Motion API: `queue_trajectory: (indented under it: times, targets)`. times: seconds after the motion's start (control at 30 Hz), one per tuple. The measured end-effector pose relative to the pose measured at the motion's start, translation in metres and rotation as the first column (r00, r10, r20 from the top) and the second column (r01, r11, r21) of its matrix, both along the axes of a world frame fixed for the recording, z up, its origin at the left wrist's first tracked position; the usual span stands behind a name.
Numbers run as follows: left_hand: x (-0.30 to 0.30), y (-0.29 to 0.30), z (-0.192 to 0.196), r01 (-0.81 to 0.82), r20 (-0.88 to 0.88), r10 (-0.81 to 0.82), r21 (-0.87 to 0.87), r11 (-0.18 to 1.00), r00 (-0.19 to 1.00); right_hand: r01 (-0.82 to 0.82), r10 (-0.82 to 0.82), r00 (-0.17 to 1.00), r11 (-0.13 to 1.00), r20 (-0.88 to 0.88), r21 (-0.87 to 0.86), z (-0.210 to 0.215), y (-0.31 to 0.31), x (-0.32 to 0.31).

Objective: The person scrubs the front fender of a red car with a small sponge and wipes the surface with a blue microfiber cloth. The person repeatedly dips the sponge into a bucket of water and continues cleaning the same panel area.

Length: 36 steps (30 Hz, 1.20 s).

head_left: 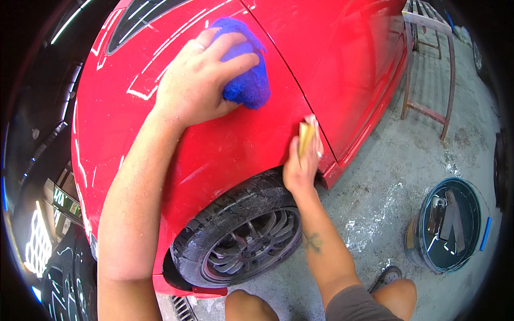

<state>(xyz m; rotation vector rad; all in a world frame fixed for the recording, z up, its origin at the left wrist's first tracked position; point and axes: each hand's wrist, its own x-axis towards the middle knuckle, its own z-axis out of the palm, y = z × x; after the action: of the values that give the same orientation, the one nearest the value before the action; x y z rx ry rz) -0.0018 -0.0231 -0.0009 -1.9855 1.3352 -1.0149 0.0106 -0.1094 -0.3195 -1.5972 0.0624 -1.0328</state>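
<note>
While left hand (195, 80) presses fluffy blue cloth (245, 75), right hand (301, 168) pinches tan block (305, 138).

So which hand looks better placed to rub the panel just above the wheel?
Probably the right hand: it presses a tan block on the red panel just above the wheel. The left hand holds a blue cloth higher up.

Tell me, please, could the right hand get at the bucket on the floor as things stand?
Probably yes: the right hand holds a tan block against the red car panel, and only bare floor lies before the bucket.
</note>
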Motion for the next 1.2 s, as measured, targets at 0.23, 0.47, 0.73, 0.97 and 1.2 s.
queue_trajectory:
  times: [0.23,0.47,0.73,0.97,1.2]
  targets:
    - [-0.006,0.013,0.005,-0.036,0.032,0.036,-0.002,0.999,0.999,-0.146,0.144,0.989,0.983,-0.027,-0.114,0.023,0.044,-0.047]
    - [-0.009,0.014,0.009,-0.023,0.059,0.021,0.023,0.999,0.998,-0.074,0.077,0.997,0.992,0.028,-0.099,0.055,0.011,-0.006]
    - [-0.006,0.009,0.003,-0.026,0.046,0.026,-0.005,1.0,0.999,-0.038,0.04,0.998,0.998,0.042,-0.057,0.054,0.004,0.001]
    - [-0.002,0.005,0.003,-0.012,0.054,0.011,0.006,1.0,0.998,-0.099,0.101,0.995,0.991,0.015,-0.089,0.037,0.005,-0.023]
    - [-0.005,0.01,0.003,-0.013,0.054,0.012,0.021,1.0,0.998,-0.185,0.174,0.981,0.971,-0.085,-0.15,0.025,0.022,-0.049]
